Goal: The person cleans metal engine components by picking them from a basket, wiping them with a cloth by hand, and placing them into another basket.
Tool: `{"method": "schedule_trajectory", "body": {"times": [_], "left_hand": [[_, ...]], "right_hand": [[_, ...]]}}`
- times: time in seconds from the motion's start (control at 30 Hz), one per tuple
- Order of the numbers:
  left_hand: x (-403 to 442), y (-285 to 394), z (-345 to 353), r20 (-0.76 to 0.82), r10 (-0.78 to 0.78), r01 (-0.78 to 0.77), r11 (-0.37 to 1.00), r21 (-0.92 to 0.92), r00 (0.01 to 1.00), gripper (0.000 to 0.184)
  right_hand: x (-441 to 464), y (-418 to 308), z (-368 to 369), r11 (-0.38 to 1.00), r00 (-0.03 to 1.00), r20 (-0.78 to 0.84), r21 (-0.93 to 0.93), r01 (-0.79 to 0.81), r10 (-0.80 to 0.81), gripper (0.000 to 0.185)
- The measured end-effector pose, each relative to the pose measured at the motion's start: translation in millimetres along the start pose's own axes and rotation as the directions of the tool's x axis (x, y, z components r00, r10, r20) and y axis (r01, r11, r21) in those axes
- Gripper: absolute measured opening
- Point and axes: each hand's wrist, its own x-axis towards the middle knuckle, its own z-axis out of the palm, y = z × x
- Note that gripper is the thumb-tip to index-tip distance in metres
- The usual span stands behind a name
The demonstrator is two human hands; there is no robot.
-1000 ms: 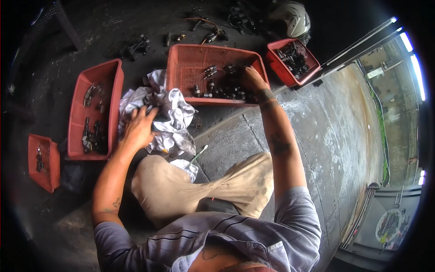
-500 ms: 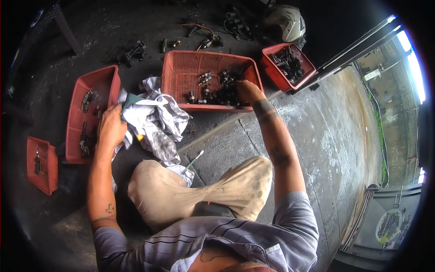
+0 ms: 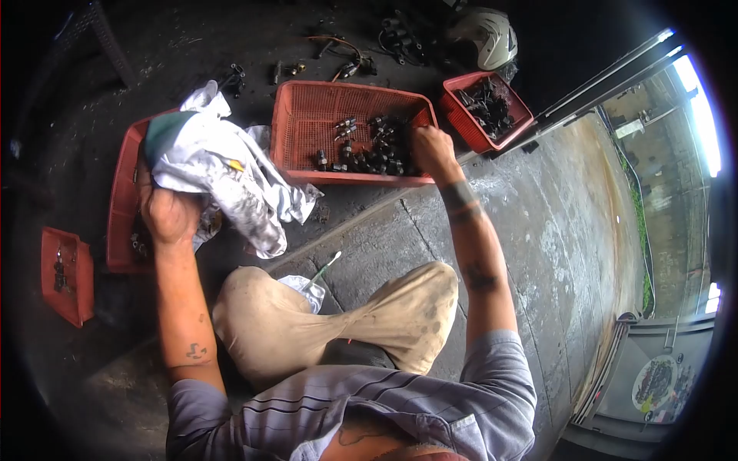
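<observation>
My left hand (image 3: 171, 215) holds up a white, stained rag (image 3: 219, 157) with a green patch, over the left red basket (image 3: 125, 203). The cloth covers most of its fingers. My right hand (image 3: 436, 152) is at the right end of the middle red basket (image 3: 307, 104), with fingers curled inward beside a heap of dark metal fittings (image 3: 377, 154). Whatever those fingers grip is hidden. More fittings lie spread over the basket's bottom.
A smaller red basket (image 3: 477, 138) of dark parts stands at the upper right, near a white helmet (image 3: 496, 42). Another small red basket (image 3: 69, 296) is at far left. A green-handled brush (image 3: 327, 269) lies by my knees. Loose parts (image 3: 350, 69) lie behind the baskets.
My left hand has lifted the rag and turned over with it, spreading it above the left basket. My right hand has shifted from above the fittings toward the middle basket's right end.
</observation>
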Motion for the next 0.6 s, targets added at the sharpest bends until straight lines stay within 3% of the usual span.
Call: {"method": "schedule_trajectory", "body": {"times": [0.03, 0.1, 0.17, 0.23, 0.27, 0.3, 0.37, 0.4, 0.43, 0.5, 0.53, 0.57, 0.6], "left_hand": [[3.7, -0.1, 9.5, -0.028, -0.076, 0.07, 0.986, -0.154, 0.997, 0.041], [6.2, -6.9, 28.0, -0.014, -0.106, 0.102, 0.982, -0.16, 0.994, 0.045], [-3.7, -26.2, 21.8, -0.063, -0.097, 0.097, 0.995, -0.007, 0.993, 0.046], [-0.4, -23.3, 67.7, -0.144, 0.092, -0.045, 0.952, 0.303, 0.985, 0.041], [-0.7, -25.7, 82.2, -0.177, -0.018, 0.06, 0.97, 0.237, 0.984, 0.037], [-0.3, -29.4, 94.0, -0.204, -0.127, 0.162, 0.973, 0.167, 0.971, 0.034], [0.4, -63.3, 106.1, -0.106, -0.146, 0.118, 0.965, -0.233, 0.984, 0.029], [-2.6, -74.1, 108.5, -0.037, -0.195, 0.178, 0.948, -0.264, 0.98, 0.027], [-5.2, -82.9, 111.1, 0.035, -0.241, 0.241, 0.926, -0.291, 0.97, 0.024], [-7.8, -97.1, 121.4, 0.057, 0.039, -0.049, 0.982, 0.183, 0.998, 0.022], [-10.4, -91.4, 111.6, 0.218, -0.038, 0.021, 0.997, 0.077, 0.975, 0.024], [-17.1, -81.3, 118.2, 0.114, 0.096, -0.126, 0.945, 0.302, 0.989, 0.029], [-15.4, -74.1, 125.0, -0.063, -0.156, 0.156, 0.988, -0.001, 0.986, 0.02]], "right_hand": [[-3.0, -7.1, -10.3, 1.0, 1.0, -0.005, -0.001, 0.004, -0.004, 0.012], [-8.2, -22.1, -27.7, 0.87, 0.87, -0.482, 0.468, 0.153, 0.106, 0.016], [-18.1, -44.2, -48.1, 0.821, 0.857, -0.489, 0.549, 0.157, 0.163, 0.02], [-32.3, -73.3, -71.4, 0.509, 0.902, -0.324, 0.849, 0.144, 0.285, 0.019], [-33.3, -82.8, -65.3, 0.244, 0.914, -0.251, 0.954, 0.176, 0.32, 0.02], [-36.3, -92.7, -67.4, 0.233, 0.917, -0.255, 0.954, 0.187, 0.306, 0.02], [-44.0, -113.1, -74.2, -0.035, 0.927, -0.261, 0.959, 0.28, 0.268, 0.02], [-46.3, -124.2, -72.4, -0.085, 0.936, -0.24, 0.959, 0.269, 0.259, 0.023], [-44.0, -128.0, -60.0, -0.01, 0.926, -0.301, 0.95, 0.311, 0.227, 0.02], [-46.4, -148.0, -60.5, 0.085, 0.857, -0.428, 0.903, 0.422, 0.288, 0.017], [-47.4, -150.6, -54.6, 0.139, 0.846, -0.449, 0.894, 0.426, 0.288, 0.019], [-49.0, -155.6, -48.5, 0.134, 0.838, -0.45, 0.893, 0.43, 0.31, 0.021], [-51.7, -161.0, -46.5, 0.18, 0.825, -0.456, 0.89, 0.419, 0.335, 0.022]]}}
